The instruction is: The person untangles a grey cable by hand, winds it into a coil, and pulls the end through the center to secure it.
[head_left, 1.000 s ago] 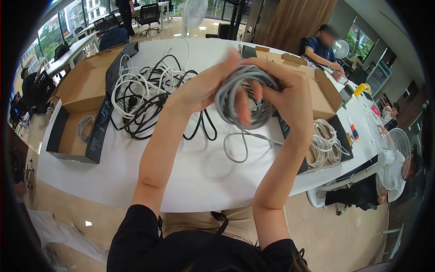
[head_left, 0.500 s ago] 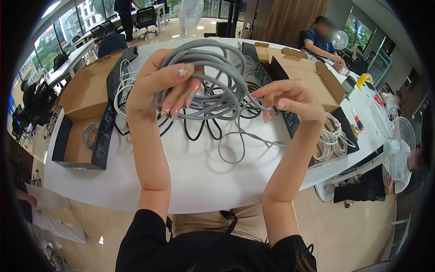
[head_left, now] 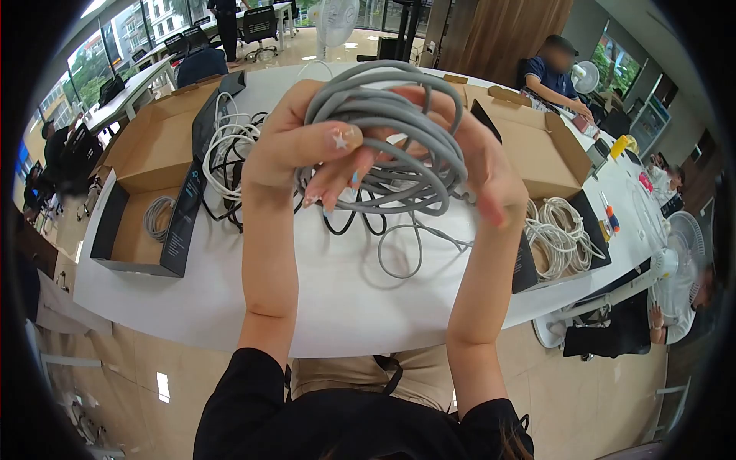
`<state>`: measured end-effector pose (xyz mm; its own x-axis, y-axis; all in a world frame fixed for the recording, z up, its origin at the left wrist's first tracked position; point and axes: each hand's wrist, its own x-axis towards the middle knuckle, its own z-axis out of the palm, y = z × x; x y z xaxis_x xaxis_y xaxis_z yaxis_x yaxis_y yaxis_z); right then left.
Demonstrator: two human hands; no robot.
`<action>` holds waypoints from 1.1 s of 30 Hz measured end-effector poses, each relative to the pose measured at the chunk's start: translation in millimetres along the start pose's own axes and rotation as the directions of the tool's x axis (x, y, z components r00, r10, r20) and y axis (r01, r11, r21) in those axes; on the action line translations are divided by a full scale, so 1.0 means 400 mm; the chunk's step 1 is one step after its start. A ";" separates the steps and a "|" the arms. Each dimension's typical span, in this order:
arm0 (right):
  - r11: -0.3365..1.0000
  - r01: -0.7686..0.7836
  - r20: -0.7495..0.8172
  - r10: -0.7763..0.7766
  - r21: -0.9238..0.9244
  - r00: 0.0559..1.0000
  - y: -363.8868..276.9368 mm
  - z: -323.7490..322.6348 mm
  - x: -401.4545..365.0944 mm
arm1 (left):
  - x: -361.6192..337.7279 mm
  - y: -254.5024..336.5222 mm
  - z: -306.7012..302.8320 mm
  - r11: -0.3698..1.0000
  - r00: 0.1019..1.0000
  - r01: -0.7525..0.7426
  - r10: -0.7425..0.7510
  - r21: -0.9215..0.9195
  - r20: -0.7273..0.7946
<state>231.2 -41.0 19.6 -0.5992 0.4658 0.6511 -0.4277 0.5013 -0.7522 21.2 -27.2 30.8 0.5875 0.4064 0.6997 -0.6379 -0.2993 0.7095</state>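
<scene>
Observation, head view. The grey cable coil (head_left: 399, 146) is held up in the air above the white table (head_left: 345, 307), between the two hands and close to the camera. Its loose tail (head_left: 399, 276) hangs down and lies in a loop on the tabletop.

Left hand (head_left: 295, 153): fingers curled through the coil, thumb over the top and clamping several turns together. A firm hold.

Right hand (head_left: 487, 172): set against the coil's far side, with the loops lying across it. The fingers are hidden behind the turns, so I cannot tell whether they close on the cable.

Handling, in my judgement: light, soft and pliable, with a smooth jacket and some spring. The turns sit unevenly and would likely fan apart if let loose. The best hold is across the whole bundle, every turn pinched together — not on a single strand, and not on the tail.

Surroundings: a tangle of white and black cables (head_left: 230, 153) lies behind the left hand, beside an open cardboard box (head_left: 146, 153).
</scene>
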 end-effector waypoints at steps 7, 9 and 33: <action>0.918 0.129 -0.339 -0.266 -0.375 0.902 -0.033 0.049 0.030 | 0.059 -0.041 -0.011 0.971 0.968 -0.212 0.224 0.113 -0.112; 0.800 0.084 -0.370 -0.365 -0.595 0.854 -0.046 0.062 0.042 | 0.069 -0.054 -0.021 0.969 0.971 -0.211 0.223 0.129 -0.090; 0.665 -0.401 -0.531 0.007 -0.630 0.847 -0.114 0.029 -0.028 | 0.062 -0.037 0.008 0.870 0.900 0.030 0.191 0.492 -0.392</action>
<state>249.6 -77.6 45.3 -0.1518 0.7855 0.5999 0.3822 0.6064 -0.6973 47.1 -15.4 37.9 0.2123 0.6468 0.7325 -0.2932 -0.6729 0.6792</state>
